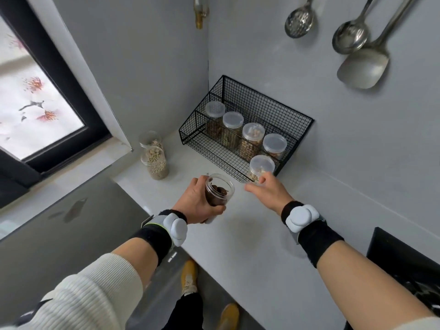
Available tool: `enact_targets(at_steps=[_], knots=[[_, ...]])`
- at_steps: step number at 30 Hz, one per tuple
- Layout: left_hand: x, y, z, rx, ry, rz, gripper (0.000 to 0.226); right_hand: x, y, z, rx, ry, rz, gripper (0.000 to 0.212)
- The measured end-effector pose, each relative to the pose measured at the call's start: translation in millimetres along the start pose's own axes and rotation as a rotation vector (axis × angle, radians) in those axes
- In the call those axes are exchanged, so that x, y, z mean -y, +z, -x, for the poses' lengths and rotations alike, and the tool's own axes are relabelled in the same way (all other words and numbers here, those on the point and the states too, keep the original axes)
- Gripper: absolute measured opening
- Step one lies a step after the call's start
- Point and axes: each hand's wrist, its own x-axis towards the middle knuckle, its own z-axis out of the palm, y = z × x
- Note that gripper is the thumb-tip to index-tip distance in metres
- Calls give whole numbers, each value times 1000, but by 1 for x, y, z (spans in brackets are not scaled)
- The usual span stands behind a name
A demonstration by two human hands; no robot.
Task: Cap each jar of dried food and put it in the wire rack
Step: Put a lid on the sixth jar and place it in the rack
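Holding an uncapped jar of dark dried food, the left hand wraps its fingers closed around the jar's side, clear of the worktop and just in front of the wire rack. The jar's long axis is tilted, its open mouth turned up and toward the rack. No lid is seen on this jar, and none can be made out lying loose nearby.

The right hand reaches to the rack's near right corner, where a capped jar of pale pieces stands in the front tier; its fingers are partly spread and lie against or just before that jar, but whether they grip it cannot be told. Behind it, in the rack's rear tier, four capped jars stand in a row.

Left of the rack, well apart from both hands, two more jars stand on the worktop: a jar of small green grains and, behind it, a jar of pale lumps; both look uncapped.

Judged from this layout, the dark jar is next to be capped: it lies left of the right hand, near it, so a lid must come to its upturned mouth from that side.
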Motion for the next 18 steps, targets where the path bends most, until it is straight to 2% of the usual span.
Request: enact_targets(at_steps=[4,9,10,14,16,18], knots=[[-14,-17,-1,-3,58,-50,91,32,-8,5,57,-120,-44,54],[-28,-32,-3,35,129,-92,91,60,-17,12,217,-279,16,39],[-32,-37,-4,32,150,-82,91,66,-20,13,255,-306,58,42],[-38,-44,-6,34,190,-76,93,79,-24,11,399,-359,161,82],[-40,-48,-7,37,199,-92,96,85,-25,11,416,-397,176,85],[-41,-51,-9,36,202,-97,97,91,-26,9,424,-433,206,80]])
